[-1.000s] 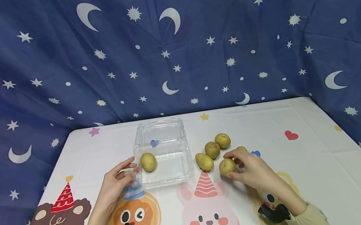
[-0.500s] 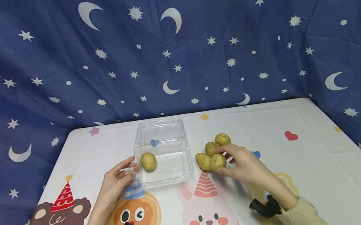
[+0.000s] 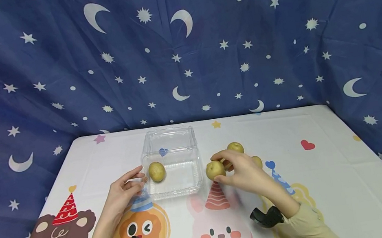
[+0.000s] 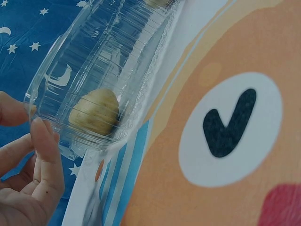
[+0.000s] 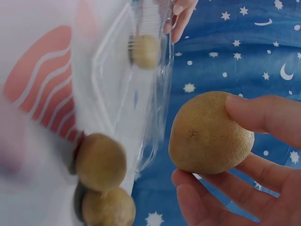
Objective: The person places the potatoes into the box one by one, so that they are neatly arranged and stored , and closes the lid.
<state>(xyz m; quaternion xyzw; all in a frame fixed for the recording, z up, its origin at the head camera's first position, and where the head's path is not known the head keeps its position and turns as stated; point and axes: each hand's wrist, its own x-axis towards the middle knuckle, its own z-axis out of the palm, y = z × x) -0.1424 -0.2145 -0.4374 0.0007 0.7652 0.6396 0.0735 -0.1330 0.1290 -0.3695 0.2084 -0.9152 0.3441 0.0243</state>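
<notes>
My right hand (image 3: 241, 171) grips a round yellow potato (image 3: 215, 170) between thumb and fingertips, just right of the clear plastic container (image 3: 194, 182). In the right wrist view this potato (image 5: 207, 134) appears raised above the table. At the container's left edge, my left hand (image 3: 123, 188) pinches the rim between thumb and fingers, as the left wrist view of the container (image 4: 56, 101) shows. The container's lid (image 3: 168, 139) lies folded back behind it. One potato (image 3: 157, 171) sits inside, at the left.
Behind and beside the right hand lie more loose potatoes; one potato (image 3: 235, 148) is at the back and another potato (image 3: 257, 161) to the right, some partly hidden by the hand. A starry blue curtain (image 3: 180, 46) hangs behind the white table (image 3: 333, 180).
The right hand has carried its potato leftward, past the loose potatoes toward the container. The left hand and the container stay where they were.
</notes>
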